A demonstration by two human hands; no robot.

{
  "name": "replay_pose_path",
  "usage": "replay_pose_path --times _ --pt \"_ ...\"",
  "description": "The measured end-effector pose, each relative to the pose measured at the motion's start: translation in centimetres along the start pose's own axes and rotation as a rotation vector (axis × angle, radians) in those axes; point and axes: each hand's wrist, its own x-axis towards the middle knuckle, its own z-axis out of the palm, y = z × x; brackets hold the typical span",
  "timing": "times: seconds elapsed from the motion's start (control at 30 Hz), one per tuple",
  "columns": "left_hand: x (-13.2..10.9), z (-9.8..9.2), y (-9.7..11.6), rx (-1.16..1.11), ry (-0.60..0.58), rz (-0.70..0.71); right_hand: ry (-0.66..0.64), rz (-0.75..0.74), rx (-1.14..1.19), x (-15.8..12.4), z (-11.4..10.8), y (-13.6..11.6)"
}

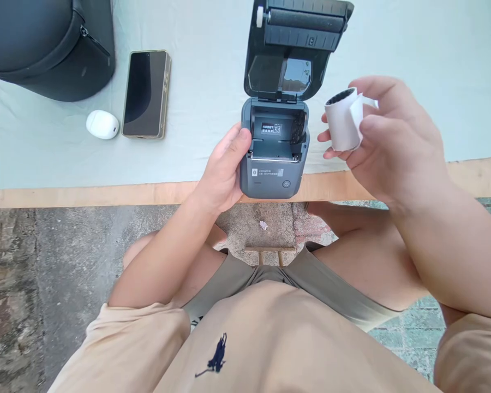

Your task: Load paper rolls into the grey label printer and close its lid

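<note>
A dark grey label printer [270, 177] is gripped along its left side by my left hand [228, 164], thumb on the rim. Its hinged lid [288, 87] stands raised, showing a black roller and a small clear window. Inside the paper bay [272, 147] no roll shows, only a small printed sticker on the back wall. To the right of the printer, apart from it, my right hand [387, 134] holds a white paper roll [339, 125] with a dark core. A loose end of the paper sticks out beside the thumb.
On the table's pale cloth [200, 71] lie a phone [146, 93] and a white rounded case [102, 124], both left of the printer. A black zippered bag [53, 49] stands at the far left. The wooden table edge [85, 195] runs just before my lap.
</note>
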Motion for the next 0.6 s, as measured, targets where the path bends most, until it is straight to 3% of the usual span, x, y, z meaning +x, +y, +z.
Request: replay_pose_path --times 0.07,0.2,0.33,0.5,0.6 --pt "0.0 0.1 0.1 -0.024 0.014 -0.007 -0.005 -0.050 -0.069 -0.1 0.3 -0.5" --pt "0.0 0.1 0.2 -0.027 0.034 -0.010 0.085 -0.342 -0.346 -0.6 1.1 -1.5" --pt "0.1 0.0 -0.1 0.004 -0.023 0.036 0.076 -0.587 -0.602 -0.7 2.1 -2.1" --pt "0.0 -0.1 -0.4 -0.013 -0.040 0.063 0.099 -0.602 -0.899 -0.2 3.9 -3.1" --pt "-0.1 0.0 -0.4 -0.044 -0.031 0.061 0.067 -0.575 -0.916 0.0 4.7 -3.3"
